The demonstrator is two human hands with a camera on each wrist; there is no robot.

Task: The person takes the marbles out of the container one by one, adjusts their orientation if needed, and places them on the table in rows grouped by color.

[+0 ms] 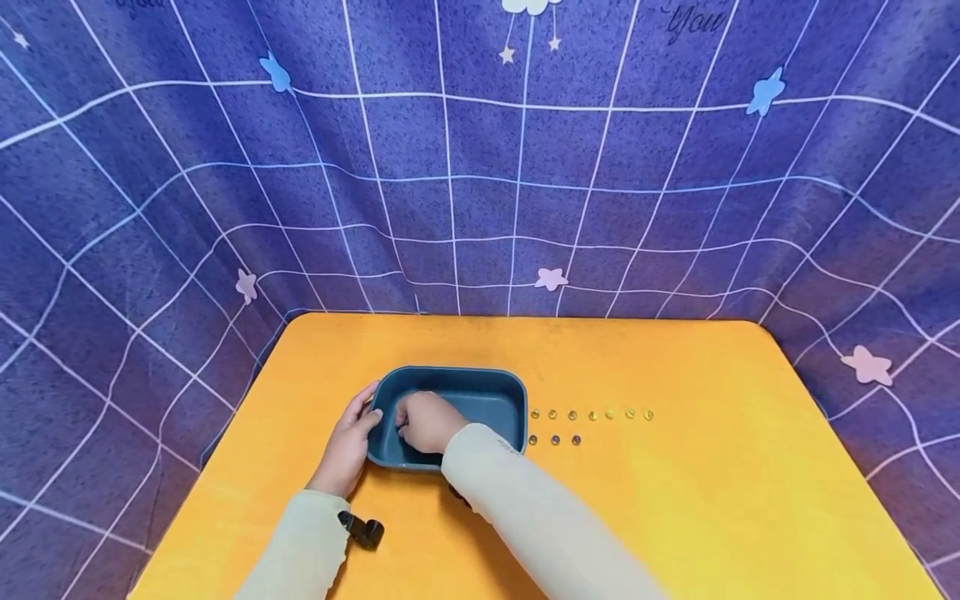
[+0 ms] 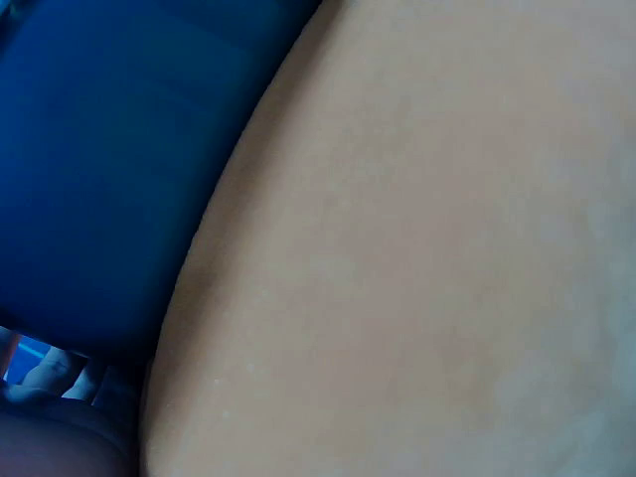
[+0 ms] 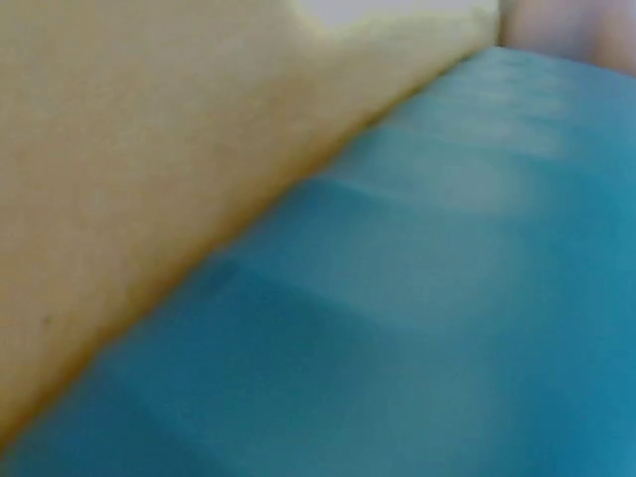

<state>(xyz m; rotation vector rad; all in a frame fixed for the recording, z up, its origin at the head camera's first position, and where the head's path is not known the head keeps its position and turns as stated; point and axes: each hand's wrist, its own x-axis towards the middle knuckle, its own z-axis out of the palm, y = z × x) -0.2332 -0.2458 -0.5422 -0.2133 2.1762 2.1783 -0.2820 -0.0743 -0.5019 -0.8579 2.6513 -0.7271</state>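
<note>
A dark blue-green rectangular tub (image 1: 491, 408) stands on the yellow table. My left hand (image 1: 348, 442) grips its left end, thumb over the rim and fingers along the outside. Inside the tub, toward its left half, is my right hand (image 1: 431, 421), fingers curled and pointing down. Whatever may lie between those fingertips is hidden. Skin fills much of both wrist views, beside the blue tub wall (image 2: 109, 179) in the left wrist view and a blurred blue tub surface (image 3: 447, 298) in the right one.
Right of the tub, several small shiny round beads (image 1: 592, 415) form a row on the yellow table (image 1: 712, 500). A shorter row of three darker beads (image 1: 555, 440) lies nearer. A purple-blue curtain (image 1: 480, 200) with stars hangs behind and at both sides.
</note>
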